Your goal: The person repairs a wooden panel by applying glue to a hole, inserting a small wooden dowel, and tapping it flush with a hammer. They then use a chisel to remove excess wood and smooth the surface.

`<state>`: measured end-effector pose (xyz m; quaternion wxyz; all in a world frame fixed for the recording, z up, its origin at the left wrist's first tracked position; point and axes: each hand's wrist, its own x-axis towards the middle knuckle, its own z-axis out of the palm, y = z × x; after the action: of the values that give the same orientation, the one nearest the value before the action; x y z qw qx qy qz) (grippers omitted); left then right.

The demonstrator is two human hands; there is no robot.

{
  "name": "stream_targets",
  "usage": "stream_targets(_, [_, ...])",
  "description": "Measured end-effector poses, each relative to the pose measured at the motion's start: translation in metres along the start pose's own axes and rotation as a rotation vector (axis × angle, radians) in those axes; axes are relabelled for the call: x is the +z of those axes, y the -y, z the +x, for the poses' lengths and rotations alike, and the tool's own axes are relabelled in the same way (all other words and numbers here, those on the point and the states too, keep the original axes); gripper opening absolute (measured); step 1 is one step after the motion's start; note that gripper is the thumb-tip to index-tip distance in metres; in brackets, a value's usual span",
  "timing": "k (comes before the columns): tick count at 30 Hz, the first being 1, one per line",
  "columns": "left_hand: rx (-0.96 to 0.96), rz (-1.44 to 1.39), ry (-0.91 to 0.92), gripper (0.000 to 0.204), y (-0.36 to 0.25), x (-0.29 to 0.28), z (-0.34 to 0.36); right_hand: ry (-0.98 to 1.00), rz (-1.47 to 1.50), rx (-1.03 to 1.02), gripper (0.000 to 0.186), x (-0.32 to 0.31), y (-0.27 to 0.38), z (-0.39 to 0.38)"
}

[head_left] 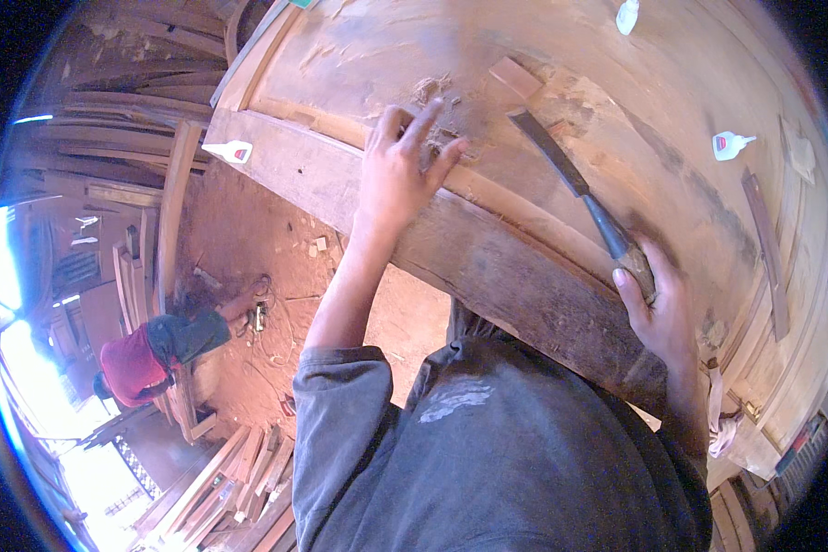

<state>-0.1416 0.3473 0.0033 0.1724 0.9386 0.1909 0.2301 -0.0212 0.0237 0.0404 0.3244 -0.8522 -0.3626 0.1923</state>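
At far left, a person in a red top (136, 364) bends low over the reddish floor (235, 216). A small white bottle (230, 151) lies on the near edge of a wooden panel (359, 46). The left hand (409, 166), fingers spread, reaches over that edge beside curled wood shavings (430, 89). A reddish-brown block (515, 77) lies beyond the chisel (554, 156), which slants over the panel, its handle gripped by the right hand (661, 293), well apart from the left. Further right are another white bottle (730, 145) and a dark wooden strip (767, 253).
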Motion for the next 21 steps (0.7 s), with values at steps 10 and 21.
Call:
stream_targets(10, [0.000, -0.030, 0.109, 0.039, -0.004, 0.002, 0.005, 0.013, 0.040, 0.055, 0.046, -0.001, 0.003, 0.000])
stream_targets(21, [0.025, -0.056, 0.132, 0.032, 0.001, 0.010, 0.010, 0.041, -0.007, 0.040, 0.045, -0.007, 0.003, -0.001])
